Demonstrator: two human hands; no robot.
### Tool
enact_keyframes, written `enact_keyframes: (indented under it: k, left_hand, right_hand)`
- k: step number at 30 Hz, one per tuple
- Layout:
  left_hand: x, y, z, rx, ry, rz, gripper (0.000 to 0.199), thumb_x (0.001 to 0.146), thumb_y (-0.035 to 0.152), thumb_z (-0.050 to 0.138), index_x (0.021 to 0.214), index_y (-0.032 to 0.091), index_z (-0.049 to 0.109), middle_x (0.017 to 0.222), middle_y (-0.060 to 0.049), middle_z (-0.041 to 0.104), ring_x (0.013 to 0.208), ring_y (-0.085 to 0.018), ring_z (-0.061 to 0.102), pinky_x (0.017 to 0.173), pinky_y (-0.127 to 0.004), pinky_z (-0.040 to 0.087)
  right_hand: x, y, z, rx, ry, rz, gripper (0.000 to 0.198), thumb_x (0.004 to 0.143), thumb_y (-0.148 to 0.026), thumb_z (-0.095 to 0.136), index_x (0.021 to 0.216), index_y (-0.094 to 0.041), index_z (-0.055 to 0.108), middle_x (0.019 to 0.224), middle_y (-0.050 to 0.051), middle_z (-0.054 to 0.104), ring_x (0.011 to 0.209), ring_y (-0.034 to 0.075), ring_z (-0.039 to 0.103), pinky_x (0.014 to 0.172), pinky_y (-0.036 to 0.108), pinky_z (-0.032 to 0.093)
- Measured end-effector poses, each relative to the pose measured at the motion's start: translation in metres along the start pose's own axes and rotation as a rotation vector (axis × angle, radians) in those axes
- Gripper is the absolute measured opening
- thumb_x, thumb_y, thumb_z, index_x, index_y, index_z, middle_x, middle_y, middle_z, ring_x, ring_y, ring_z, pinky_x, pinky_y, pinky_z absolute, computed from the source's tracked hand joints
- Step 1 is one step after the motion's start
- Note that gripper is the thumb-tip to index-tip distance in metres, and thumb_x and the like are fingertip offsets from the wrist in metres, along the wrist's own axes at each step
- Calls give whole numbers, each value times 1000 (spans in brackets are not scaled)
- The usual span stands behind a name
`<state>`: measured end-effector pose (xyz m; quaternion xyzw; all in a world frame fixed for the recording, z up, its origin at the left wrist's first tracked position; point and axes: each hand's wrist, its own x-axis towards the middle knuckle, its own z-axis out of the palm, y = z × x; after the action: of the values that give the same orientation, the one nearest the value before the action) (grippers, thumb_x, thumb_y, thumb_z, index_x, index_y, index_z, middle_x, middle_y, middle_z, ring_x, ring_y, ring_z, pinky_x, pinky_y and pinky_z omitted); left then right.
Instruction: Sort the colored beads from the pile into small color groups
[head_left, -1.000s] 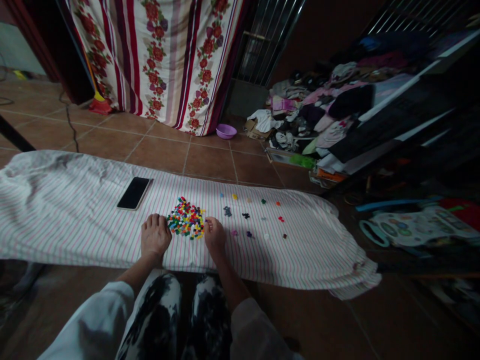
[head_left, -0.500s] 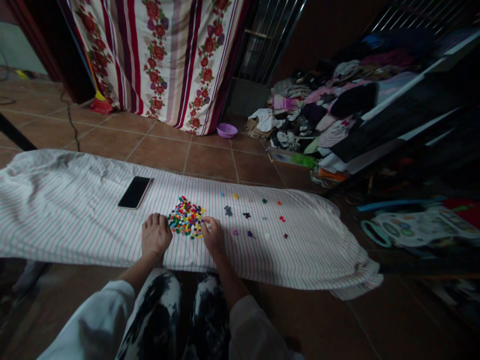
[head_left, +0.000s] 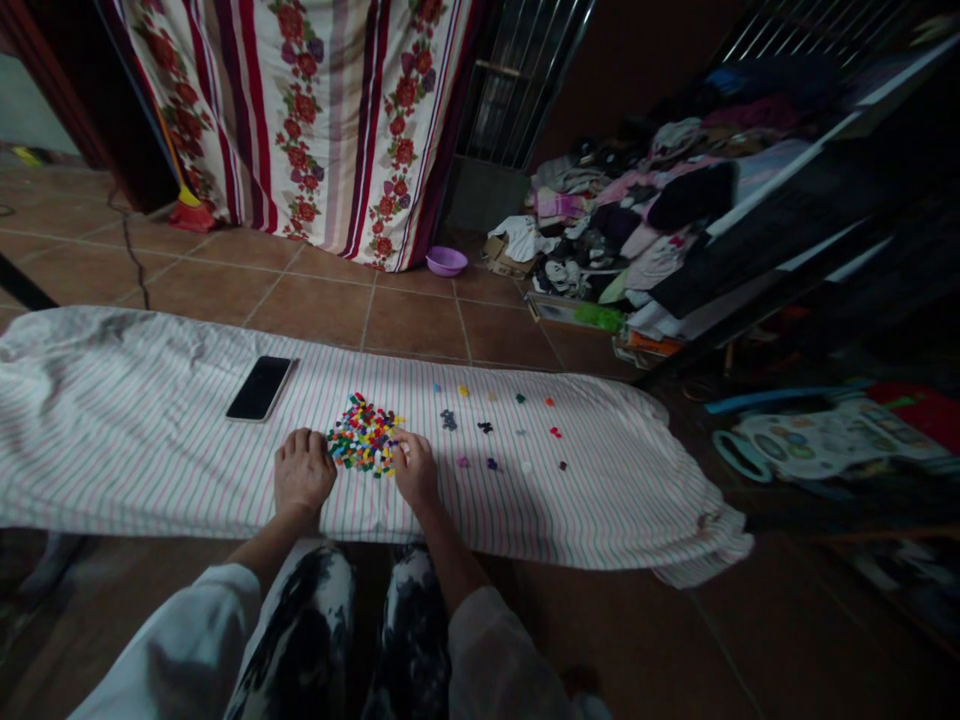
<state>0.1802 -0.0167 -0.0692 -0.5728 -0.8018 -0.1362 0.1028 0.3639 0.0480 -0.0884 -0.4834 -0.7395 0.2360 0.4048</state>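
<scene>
A heap of tiny multicoloured pieces (head_left: 364, 432), too small to identify by kind, lies on a striped cloth (head_left: 180, 470). Along the heap's left edge my left hand (head_left: 304, 470) rests palm down on the cloth, fingers laid forward and holding nothing visible. My right hand (head_left: 417, 468) is at the heap's right side, thumb and fingertips drawn together among the pieces; whatever is between them is too small to make out. To its right, small groups sorted by colour stand in rows, including grey pieces (head_left: 448, 420), black pieces (head_left: 486, 427), pink pieces (head_left: 463, 462) and red pieces (head_left: 555, 432).
A smartphone (head_left: 260, 388) lies on the cloth left of the heap. Beyond the cloth are a tiled floor (head_left: 315, 300), a purple basin (head_left: 446, 262), a floral curtain (head_left: 255, 120) and a red broom (head_left: 193, 212). Piled clothes (head_left: 600, 220) fill the back right.
The view has shifted slightly, moving the scene a little left. My right fingertips remain at the heap's right edge, and my left hand stays beside it.
</scene>
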Motion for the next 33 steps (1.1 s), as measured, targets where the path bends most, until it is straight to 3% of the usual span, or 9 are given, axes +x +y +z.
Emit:
enact_keyframes:
  k: [7, 18, 33]
  left_hand:
    - [0, -1, 1, 12, 10, 1, 19, 87, 24, 39, 94, 17, 55, 101, -12, 56, 102, -27, 49, 80, -39, 36]
    - [0, 0, 0, 23, -16, -9, 19, 87, 25, 39, 95, 17, 54, 103, -11, 56, 102, -27, 49, 80, -38, 36]
    - [-1, 0, -3, 22, -23, -19, 20, 86, 25, 39, 94, 16, 55, 103, -11, 57, 101, -27, 50, 79, -37, 36]
  right_hand:
    - [-3, 10, 4, 1, 127, 205, 21, 88, -25, 43, 98, -19, 61, 95, 6, 70, 86, 18, 65, 77, 28, 49]
    - [-7, 9, -1, 103, 207, 256, 22, 87, -29, 45, 94, -20, 64, 91, 5, 72, 83, 16, 67, 77, 25, 51]
    - [-20, 12, -6, 94, 205, 231, 27, 86, -30, 49, 100, -19, 69, 96, 7, 72, 87, 18, 66, 81, 28, 52]
